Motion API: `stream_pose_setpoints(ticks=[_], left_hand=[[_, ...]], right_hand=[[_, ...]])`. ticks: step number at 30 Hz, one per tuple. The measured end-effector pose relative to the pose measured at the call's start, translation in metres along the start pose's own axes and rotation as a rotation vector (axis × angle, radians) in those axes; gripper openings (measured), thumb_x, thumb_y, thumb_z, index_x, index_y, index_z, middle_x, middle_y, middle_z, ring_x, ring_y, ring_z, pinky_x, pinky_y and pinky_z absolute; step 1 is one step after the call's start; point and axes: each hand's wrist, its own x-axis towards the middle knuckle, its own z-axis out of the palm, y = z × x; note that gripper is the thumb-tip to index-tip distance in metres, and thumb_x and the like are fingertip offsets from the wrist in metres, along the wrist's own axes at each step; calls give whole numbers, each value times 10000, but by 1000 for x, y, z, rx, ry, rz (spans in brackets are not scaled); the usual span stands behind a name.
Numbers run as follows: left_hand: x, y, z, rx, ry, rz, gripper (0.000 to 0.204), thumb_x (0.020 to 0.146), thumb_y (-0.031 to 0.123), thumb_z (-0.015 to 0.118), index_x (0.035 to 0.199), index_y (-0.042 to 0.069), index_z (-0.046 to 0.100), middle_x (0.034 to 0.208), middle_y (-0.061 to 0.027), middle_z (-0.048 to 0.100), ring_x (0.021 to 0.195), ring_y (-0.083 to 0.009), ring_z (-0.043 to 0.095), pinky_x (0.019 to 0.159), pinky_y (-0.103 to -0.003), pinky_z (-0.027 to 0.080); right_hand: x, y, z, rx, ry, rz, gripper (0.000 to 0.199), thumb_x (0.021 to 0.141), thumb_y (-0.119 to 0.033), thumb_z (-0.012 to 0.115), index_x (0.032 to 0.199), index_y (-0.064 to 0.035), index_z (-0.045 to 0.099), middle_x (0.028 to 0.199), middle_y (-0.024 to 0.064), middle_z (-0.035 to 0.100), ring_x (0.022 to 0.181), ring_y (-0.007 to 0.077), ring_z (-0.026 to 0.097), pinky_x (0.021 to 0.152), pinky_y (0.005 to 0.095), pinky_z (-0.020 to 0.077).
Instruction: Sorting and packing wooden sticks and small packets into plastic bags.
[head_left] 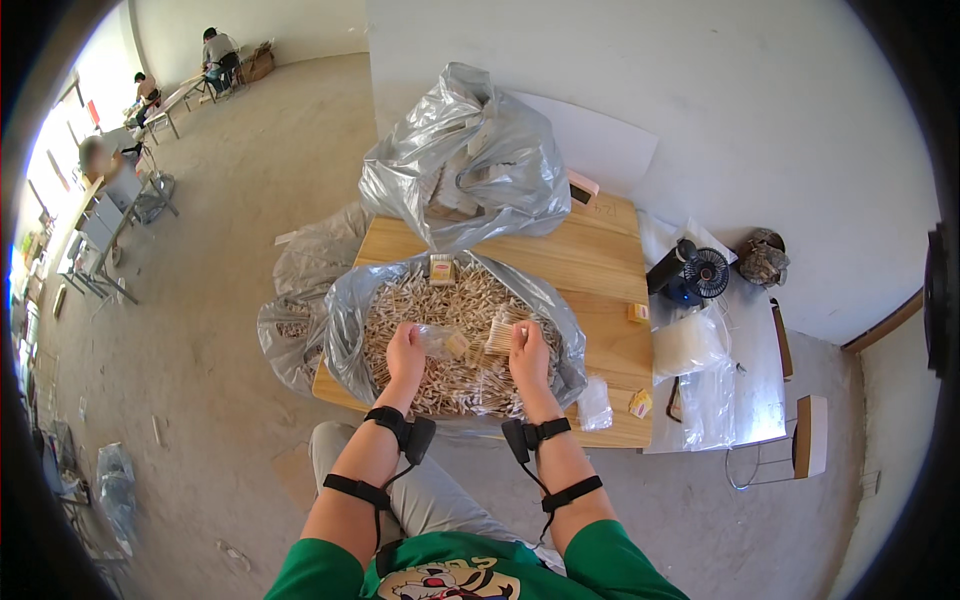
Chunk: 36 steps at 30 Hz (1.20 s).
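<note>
Pale walls [720, 100] are enclosing a bare grey floor [240, 210], with people [217, 52] sitting at long tables toward the upper left of the frame. Wooden worktop [605, 265] is filling the centre, carrying an open silver bag [567, 345] heaped with loose white-tipped sticks [410, 300]. Left hand [405, 350], centre of frame, is pinching a clear plastic pouch [438, 342] with a yellow patch at its right end, over the heap. Right hand [531, 350] is gripping a bundle of sticks [500, 336], pale ends pointing left, just right of the pouch. Yellow-and-white packet [441, 270] is lying on the heap near its upper edge. Second silver bag [465, 165] is standing above, upper centre. Clear sleeves [594, 404] are lying right of the open bag, a yellow packet [640, 403] beside them. Black fan [706, 272] is sitting farther right.
</note>
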Motion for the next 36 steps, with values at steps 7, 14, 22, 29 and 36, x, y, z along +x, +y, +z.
stream_pose_setpoints(ticks=[7,14,22,29,36], left_hand=[[12,-5,-23,109,117,66,106,880,149,502,904,71,570,761,-182,614,733,-394,580,625,-449,440],[16,8,-53,35,235,154,108,890,137,490,912,62,563,770,-194,607,751,-399,576,633,-441,443],[-1,9,-68,4,262,176,106,893,123,508,912,45,576,799,-172,609,741,-361,586,658,-379,458],[-8,-18,-61,-21,282,299,127,896,123,518,910,9,573,780,-138,594,709,-282,570,667,-343,452],[-21,11,-36,-166,38,114,153,919,153,505,844,28,554,667,-42,505,588,-129,454,559,-281,398]], right_hand=[[-14,-48,-21,-420,16,-263,185,823,-169,589,963,-53,551,964,136,565,835,336,569,689,409,481],[-13,-45,38,-328,-230,-512,248,742,-124,647,969,-62,569,862,124,614,905,309,554,773,418,443],[-1,-40,57,-168,-268,-266,218,746,-89,640,943,-25,573,806,110,627,819,272,583,710,384,467],[-30,-33,-52,628,-213,184,95,837,-7,587,931,-1,581,789,46,632,735,97,601,644,226,470],[-44,150,-212,177,367,494,124,746,-24,624,870,-14,620,736,56,625,668,125,579,601,268,463]])
